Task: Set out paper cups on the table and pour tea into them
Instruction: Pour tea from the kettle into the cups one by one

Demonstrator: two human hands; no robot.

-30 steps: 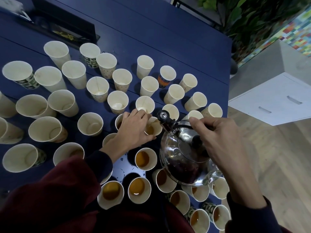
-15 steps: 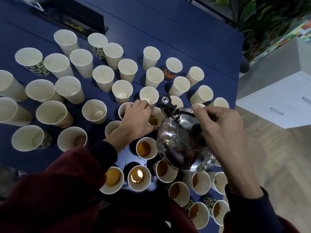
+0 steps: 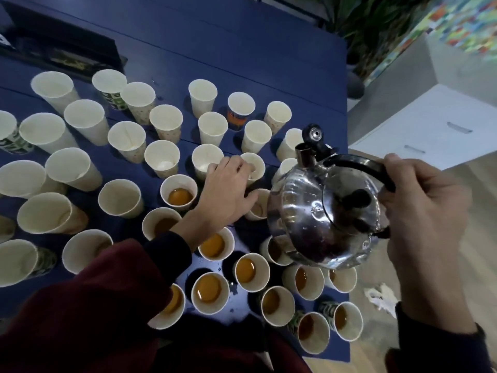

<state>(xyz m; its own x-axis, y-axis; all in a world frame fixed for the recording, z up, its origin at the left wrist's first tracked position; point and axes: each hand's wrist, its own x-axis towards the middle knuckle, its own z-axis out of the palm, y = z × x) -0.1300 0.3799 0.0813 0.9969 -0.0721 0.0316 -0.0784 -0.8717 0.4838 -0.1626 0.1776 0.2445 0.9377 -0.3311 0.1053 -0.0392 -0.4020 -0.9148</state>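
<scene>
At centre frame, our left hand [image 3: 226, 192] curls round an empty cup [image 3: 256, 165]; right hand [image 3: 422, 211] grips the kettle [image 3: 317, 211]; pouring likely follows

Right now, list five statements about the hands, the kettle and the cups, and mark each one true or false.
1. The right hand holds the steel kettle by its black handle. True.
2. Tea streams from the spout. False: the spout points upward with its cap flipped open, and nothing pours out.
3. The cups nearest the person hold tea. True.
4. The left hand rests in the person's lap. False: it reaches in among the cups, with its fingertips at the rim of an empty cup.
5. The table is red. False: it is dark blue.
</scene>
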